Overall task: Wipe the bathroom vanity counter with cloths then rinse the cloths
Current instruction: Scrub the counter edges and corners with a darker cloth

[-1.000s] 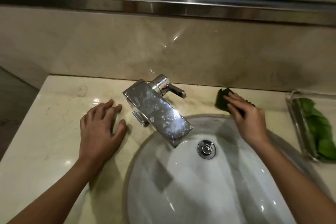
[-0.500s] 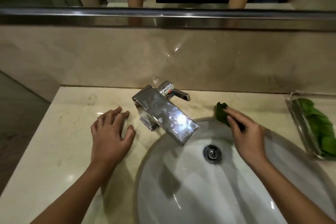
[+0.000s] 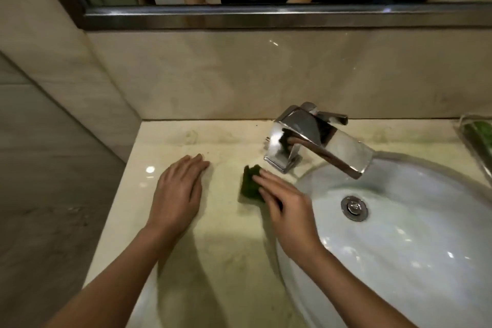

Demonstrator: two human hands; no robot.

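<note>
Cloth [image 3: 250, 185] work is in the wiping stage, as far as can be judged: one dark green cloth lies flat on the pale stone desk [image 3: 218, 261], pinned there, and no water runs from the tap.

At about nine o'clock of the cloth, the left hand [image 3: 177, 194] lies palm down on the desk, fingers together and flat, gripping nothing; it looks like a brace. Just right of it the right hand [image 3: 286, 210] presses the cloth down with straightened fingers, only the cloth's far and left edges showing past the fingertips.

At two o'clock of the cloth stands the chrome faucet [image 3: 316, 141], its base just beside the cloth. The white basin [image 3: 399, 247] fills the lower right, dry-looking. At the far right edge a clear tray [image 3: 476, 136] holds something green, possibly another cloth; I cannot tell.

Rinsing seems not yet begun.
</note>
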